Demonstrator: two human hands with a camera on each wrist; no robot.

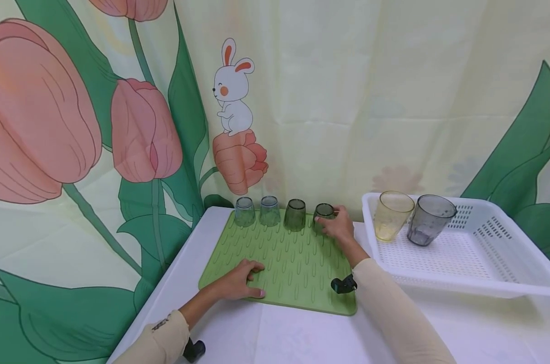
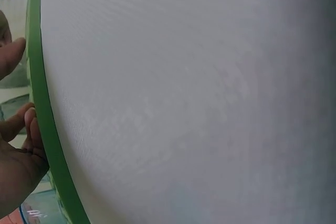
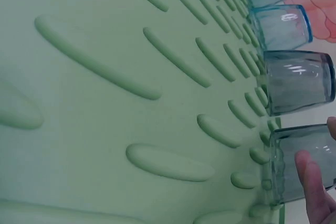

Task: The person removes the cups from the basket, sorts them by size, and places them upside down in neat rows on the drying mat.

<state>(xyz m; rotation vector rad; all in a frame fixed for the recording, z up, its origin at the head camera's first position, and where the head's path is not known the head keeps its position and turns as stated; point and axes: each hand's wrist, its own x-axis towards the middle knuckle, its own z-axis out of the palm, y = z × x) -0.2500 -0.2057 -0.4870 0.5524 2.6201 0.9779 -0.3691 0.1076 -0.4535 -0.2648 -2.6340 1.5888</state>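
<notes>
My right hand (image 1: pixel 340 227) grips a dark grey-green glass (image 1: pixel 324 211) at the back right of the green ridged mat (image 1: pixel 279 253), thumb and fingers on either side. In the right wrist view, a finger (image 3: pixel 311 182) lies against the wall of this glass, near the mat. Left of it stand another dark glass (image 1: pixel 295 215) and two pale blue glasses (image 1: pixel 269 211), all in a row with their narrower ends up. At the mat's front left edge rests my left hand (image 1: pixel 236 281), thumb and fingers spread, holding no glass.
To the right stands a white perforated basket (image 1: pixel 507 263). A yellow glass (image 1: pixel 393 217) and a grey glass (image 1: pixel 430 220) lean inside its left end. A printed curtain (image 1: pixel 320 101) hangs right behind the white-covered table (image 1: pixel 279 338).
</notes>
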